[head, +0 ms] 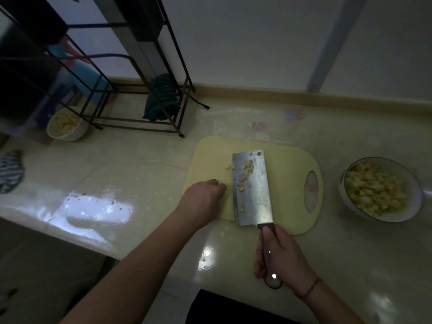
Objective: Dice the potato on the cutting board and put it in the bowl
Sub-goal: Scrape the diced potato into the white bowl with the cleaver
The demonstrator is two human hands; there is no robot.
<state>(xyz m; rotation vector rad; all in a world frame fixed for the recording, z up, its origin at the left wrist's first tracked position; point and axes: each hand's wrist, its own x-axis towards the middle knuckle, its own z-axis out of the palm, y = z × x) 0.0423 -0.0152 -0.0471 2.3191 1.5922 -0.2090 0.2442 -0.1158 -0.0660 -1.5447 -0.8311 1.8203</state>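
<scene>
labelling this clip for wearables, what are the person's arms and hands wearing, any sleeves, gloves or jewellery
Both forearms are bare as far as the frame shows, no sleeves in view. Neither the left hand nor the right hand wears a glove. The only item worn is a thin reddish-brown cord bracelet around the right wrist. No rings or watch can be made out in this dim picture.
</scene>
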